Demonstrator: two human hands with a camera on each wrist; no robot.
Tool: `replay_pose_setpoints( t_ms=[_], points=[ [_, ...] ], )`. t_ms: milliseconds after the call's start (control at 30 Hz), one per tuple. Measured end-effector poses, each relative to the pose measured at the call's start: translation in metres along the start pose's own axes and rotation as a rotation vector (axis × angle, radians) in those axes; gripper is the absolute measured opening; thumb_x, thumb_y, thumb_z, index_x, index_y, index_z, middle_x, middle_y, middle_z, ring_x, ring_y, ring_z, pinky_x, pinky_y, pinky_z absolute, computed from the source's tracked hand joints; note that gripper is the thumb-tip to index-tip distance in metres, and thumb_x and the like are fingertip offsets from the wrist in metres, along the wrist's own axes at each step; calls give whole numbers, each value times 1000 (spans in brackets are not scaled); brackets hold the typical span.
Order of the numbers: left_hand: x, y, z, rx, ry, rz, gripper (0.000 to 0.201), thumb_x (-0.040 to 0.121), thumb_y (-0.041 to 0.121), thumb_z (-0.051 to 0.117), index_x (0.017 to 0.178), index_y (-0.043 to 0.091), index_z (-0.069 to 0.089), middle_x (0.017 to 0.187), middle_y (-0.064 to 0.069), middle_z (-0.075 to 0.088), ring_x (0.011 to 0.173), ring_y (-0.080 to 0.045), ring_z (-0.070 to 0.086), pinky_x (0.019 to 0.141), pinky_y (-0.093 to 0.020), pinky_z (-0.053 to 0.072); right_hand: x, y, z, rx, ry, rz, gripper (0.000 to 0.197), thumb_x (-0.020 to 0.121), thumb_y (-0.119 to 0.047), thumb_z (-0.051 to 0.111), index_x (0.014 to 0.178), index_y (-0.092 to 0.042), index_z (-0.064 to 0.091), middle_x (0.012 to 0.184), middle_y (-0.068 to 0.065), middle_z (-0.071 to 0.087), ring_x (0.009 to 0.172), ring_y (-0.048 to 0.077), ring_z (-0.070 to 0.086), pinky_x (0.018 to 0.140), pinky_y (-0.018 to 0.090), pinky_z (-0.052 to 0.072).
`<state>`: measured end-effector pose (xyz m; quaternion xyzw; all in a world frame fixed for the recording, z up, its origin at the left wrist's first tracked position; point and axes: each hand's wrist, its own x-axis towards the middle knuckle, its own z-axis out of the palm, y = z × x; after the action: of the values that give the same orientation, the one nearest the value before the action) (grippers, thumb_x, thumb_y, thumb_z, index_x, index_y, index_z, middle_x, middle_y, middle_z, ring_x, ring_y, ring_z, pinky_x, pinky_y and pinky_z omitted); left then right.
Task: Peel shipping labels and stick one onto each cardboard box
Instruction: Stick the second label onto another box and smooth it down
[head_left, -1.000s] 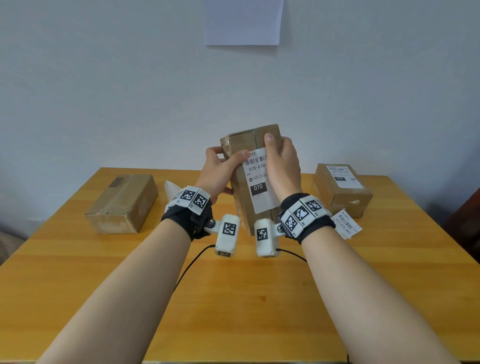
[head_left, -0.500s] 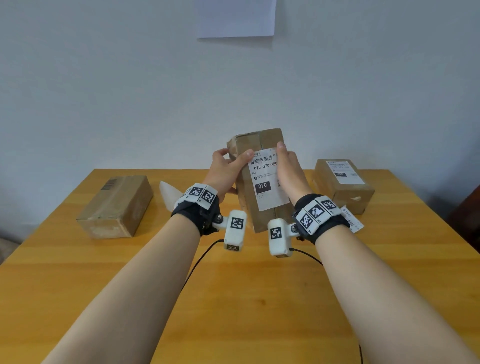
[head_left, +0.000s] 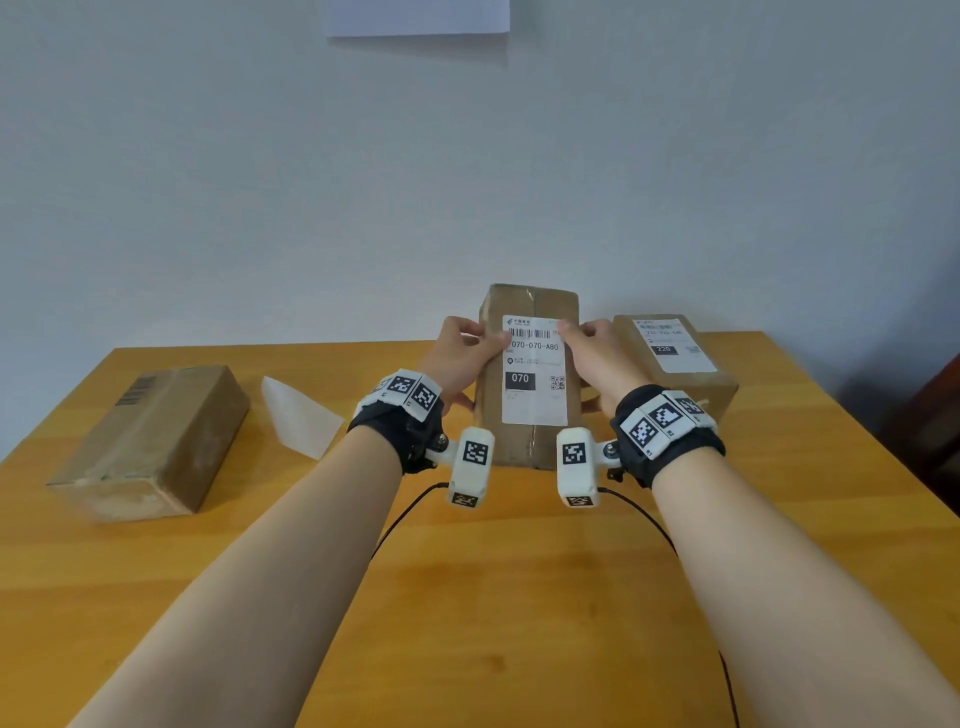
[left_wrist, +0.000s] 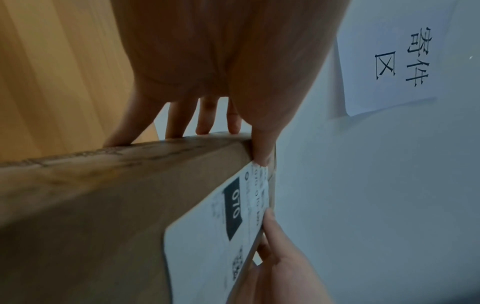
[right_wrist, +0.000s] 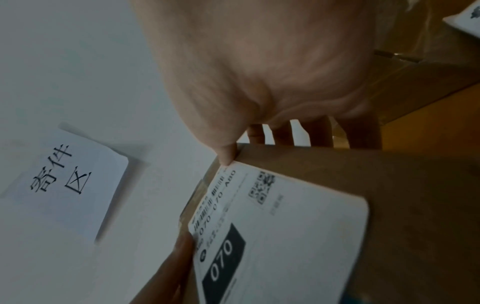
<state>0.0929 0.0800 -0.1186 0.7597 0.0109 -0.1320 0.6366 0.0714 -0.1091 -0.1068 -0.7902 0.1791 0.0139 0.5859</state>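
In the head view a brown cardboard box (head_left: 530, 441) stands on end at the table's far middle. A white shipping label (head_left: 534, 384) marked 070 is stuck on its near face. My left hand (head_left: 462, 358) grips the box's left side, thumb on the label's upper left corner. My right hand (head_left: 597, 358) grips the right side, thumb on the upper right corner. The wrist views show the label (left_wrist: 221, 236) (right_wrist: 285, 236) flat on the box (left_wrist: 103, 205) (right_wrist: 415, 205), with each hand's fingers behind it. I cannot tell if the box's bottom touches the table.
A box without a label (head_left: 150, 441) lies at the left of the wooden table (head_left: 519, 597). A box with a 220 label (head_left: 675, 364) sits behind my right hand. A peeled backing sheet (head_left: 298, 415) lies between the left box and my left wrist. A paper sign (head_left: 418, 15) hangs on the wall.
The box has come down from chest height toward the table. My right hand slid off the label's face to the box's right edge, uncovering the whole label.
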Motion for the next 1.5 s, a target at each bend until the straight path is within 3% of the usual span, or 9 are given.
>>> replay_pose_setpoints(
  t_ms=[167, 500, 700, 867, 1000, 1167, 1333, 1400, 1500],
  points=[
    [14, -3, 3, 9, 21, 49, 39, 99, 32, 74, 127, 15, 52, 121, 0, 66, 107, -23, 72, 78, -62, 64, 14, 9, 1, 88, 56, 27, 40, 103, -52, 51, 124, -18, 52, 111, 7, 73, 102, 28, 70, 97, 57, 56],
    [21, -15, 3, -33, 1, 101, 40, 97, 28, 76, 128, 15, 54, 134, 0, 58, 114, -25, 70, 81, -62, 64, 14, 7, -2, 80, 72, 14, 51, 95, -54, 66, 123, -15, 50, 101, 5, 76, 91, 25, 74, 87, 55, 62],
    [22, -19, 3, -29, -18, 134, 39, 96, 27, 78, 127, 17, 57, 141, 2, 57, 116, -24, 70, 83, -57, 65, 17, 7, -4, 66, 75, 1, 73, 71, -68, 81, 118, -19, 52, 102, 4, 78, 95, 24, 74, 89, 54, 61],
    [23, -21, 1, -61, -53, 122, 41, 98, 27, 75, 131, 15, 55, 141, -1, 58, 122, -25, 67, 79, -54, 66, 21, 9, -10, 58, 68, -7, 57, 81, -64, 76, 111, -19, 57, 99, 4, 78, 92, 28, 76, 83, 55, 63],
    [24, -22, 1, -108, -107, 87, 37, 102, 23, 69, 134, 15, 51, 142, -4, 62, 123, -23, 67, 79, -49, 66, 40, 16, -17, 68, 77, -21, 39, 91, -57, 67, 108, -22, 62, 108, 4, 76, 102, 31, 72, 95, 60, 58],
    [27, -21, 4, -174, -157, 53, 43, 107, 13, 61, 148, 14, 49, 145, -5, 62, 129, -22, 64, 87, -45, 65, 36, 0, -22, 22, -11, -3, 34, 102, -52, 51, 114, -26, 68, 112, 1, 77, 107, 25, 71, 95, 45, 54],
    [31, -8, 18, -66, -172, 64, 54, 108, 20, 59, 158, 33, 44, 135, -2, 66, 132, -22, 61, 108, -50, 53, 35, -9, -21, 54, -79, 20, 24, 110, -46, 45, 106, -28, 61, 105, -5, 71, 97, 13, 63, 82, 32, 43],
    [33, -4, 23, -45, -165, 59, 60, 106, 23, 61, 161, 35, 39, 134, -2, 62, 133, -23, 60, 106, -53, 55, 39, -8, -23, 44, -60, 2, 42, 106, -54, 48, 132, -23, 58, 133, 0, 67, 124, 23, 60, 104, 43, 41],
    [34, 5, 30, -66, -163, 44, 66, 107, 24, 60, 165, 35, 29, 133, 7, 60, 128, -23, 58, 106, -57, 54, 47, -6, -27, 57, 7, -32, 74, 103, -57, 50, 166, -29, 21, 169, 2, 32, 154, 29, 33, 122, 55, 28]
  ],
)
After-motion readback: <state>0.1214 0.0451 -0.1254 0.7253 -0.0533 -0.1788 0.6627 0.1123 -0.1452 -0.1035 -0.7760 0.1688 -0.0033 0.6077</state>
